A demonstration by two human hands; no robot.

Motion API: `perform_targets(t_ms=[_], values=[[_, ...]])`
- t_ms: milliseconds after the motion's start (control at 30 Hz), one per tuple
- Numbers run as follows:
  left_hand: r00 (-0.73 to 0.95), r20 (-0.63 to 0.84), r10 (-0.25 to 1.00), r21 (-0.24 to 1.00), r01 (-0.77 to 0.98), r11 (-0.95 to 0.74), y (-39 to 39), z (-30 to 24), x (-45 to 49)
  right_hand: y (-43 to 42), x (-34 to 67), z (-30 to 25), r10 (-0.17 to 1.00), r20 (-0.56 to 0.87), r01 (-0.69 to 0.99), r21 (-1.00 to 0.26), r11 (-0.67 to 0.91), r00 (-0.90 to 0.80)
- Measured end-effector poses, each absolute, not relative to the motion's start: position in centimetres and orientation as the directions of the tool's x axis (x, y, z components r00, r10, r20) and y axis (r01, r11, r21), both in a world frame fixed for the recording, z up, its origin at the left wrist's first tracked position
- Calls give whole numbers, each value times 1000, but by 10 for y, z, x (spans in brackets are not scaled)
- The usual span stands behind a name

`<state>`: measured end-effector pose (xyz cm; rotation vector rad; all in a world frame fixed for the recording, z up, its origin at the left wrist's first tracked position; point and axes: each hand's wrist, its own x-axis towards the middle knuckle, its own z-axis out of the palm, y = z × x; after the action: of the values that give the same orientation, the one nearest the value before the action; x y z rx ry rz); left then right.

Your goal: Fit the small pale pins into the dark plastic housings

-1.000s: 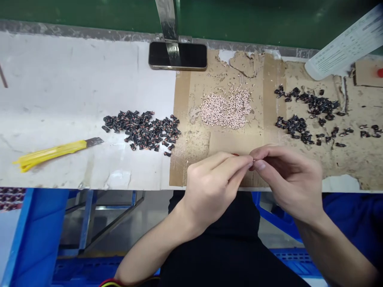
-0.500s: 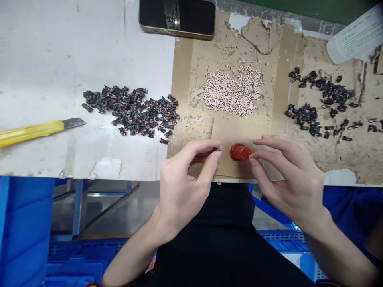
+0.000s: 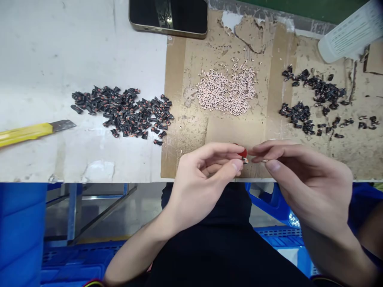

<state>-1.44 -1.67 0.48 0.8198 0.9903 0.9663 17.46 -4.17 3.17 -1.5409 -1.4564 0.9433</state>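
"Black piece, one, small, orange at its tip: where was it lodged?"

"In the left hand, pinched between thumb and fingertips, over the near side of the table."

"And the right hand?"

"Thumb and finger pinched on a pale sliver, one, too small to describe further. The two pieces stood near each other, apart."

"Red object, one?"

"Red object, mostly hidden behind the left fingers; whether they touched it, I could not tell."

"Loose stock?"

"Heap of black pieces, left, on the white covering. Heap of pale bits, middle, on cardboard. Second dark lot, right. Also one yellow knife, blade out, and one phone, far side."

"Step in hand, in your judgement?"

"Pairing, it seemed: one pale sliver being matched to one black piece, not yet joined."

"What did the next move call for?"

"Probably a steady left pinch, the orange tip presented to the right hand, and the sliver lined up before any pressing. Parts so slight, I judged, could easily have slipped or turned between the fingertips."
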Motion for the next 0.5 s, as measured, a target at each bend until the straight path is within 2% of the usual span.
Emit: perform_targets(t_ms=[100,333,500], values=[[282,-327,902,843,-344,413,-15,5,-10,-44,171,34,994,-64,312,-946,-91,94],[315,-364,877,795,-385,468,-14,6,-10,-46,169,34,998,43,371,-929,20,56],[315,-365,876,809,-359,466,-14,6,-11,-44,169,31,999,34,357,-934,25,18]])
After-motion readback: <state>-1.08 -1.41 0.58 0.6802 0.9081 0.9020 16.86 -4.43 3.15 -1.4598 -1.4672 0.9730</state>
